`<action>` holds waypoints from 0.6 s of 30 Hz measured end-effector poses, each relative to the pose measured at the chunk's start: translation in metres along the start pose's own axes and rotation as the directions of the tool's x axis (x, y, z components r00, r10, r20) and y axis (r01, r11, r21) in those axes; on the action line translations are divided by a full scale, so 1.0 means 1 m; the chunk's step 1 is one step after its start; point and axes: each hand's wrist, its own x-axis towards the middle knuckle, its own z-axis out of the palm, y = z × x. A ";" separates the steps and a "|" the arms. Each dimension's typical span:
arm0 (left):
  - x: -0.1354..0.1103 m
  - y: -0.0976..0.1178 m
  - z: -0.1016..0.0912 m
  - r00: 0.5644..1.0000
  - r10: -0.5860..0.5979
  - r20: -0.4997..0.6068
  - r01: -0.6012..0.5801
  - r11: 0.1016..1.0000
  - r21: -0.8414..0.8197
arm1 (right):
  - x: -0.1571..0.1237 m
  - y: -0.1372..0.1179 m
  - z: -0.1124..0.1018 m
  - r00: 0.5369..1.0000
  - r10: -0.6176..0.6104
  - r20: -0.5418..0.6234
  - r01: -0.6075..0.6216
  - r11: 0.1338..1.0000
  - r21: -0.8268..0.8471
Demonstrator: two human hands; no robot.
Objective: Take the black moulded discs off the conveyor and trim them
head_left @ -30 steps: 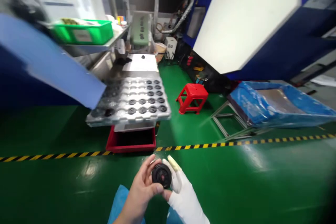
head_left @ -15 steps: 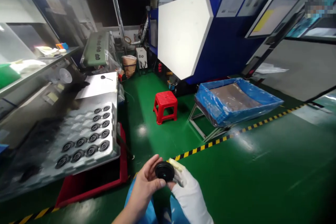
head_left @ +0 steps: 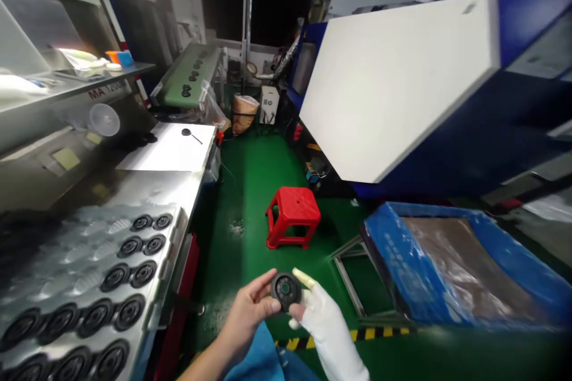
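A black round wheel-like disc (head_left: 286, 293) with a small hole at its centre is held up in front of my body, its ringed face turned towards me. My left hand (head_left: 250, 303), bare, pinches its left edge with the thumb in front. On the other side my right hand (head_left: 322, 312), in a white glove with a bare thumb tip, grips the right edge. To the left, a pale plastic tray (head_left: 172, 256) on the metal bench holds rows of similar black discs (head_left: 129, 311); several of its pockets at the far left are vacant.
Ahead stands a red stool (head_left: 295, 208) on the green floor. A blue plastic-lined bin (head_left: 384, 250) sits on a metal frame at right. A white sheet (head_left: 174, 152) bears one dark part. Behind are a green conveyor (head_left: 172, 92) with black parts and a large white machine panel (head_left: 384, 89).
The view has moved forward, so the tray, stool and bin appear nearer. Between both hands, the disc has tilted to show its face more squarely.
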 end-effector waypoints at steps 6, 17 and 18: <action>0.067 0.064 -0.019 0.979 0.092 -0.179 -0.098 0.995 -0.025 | 0.114 -0.050 0.035 0.956 0.075 0.283 -0.112 0.987 0.116; 0.214 0.135 -0.070 0.774 0.218 -0.595 -0.271 0.963 0.001 | 0.356 -0.063 0.081 0.770 0.257 0.584 -0.066 0.943 -0.327; 0.227 0.140 -0.073 0.749 0.240 -0.618 -0.303 0.953 0.003 | 0.378 -0.063 0.090 0.755 0.260 0.603 0.021 0.908 -0.418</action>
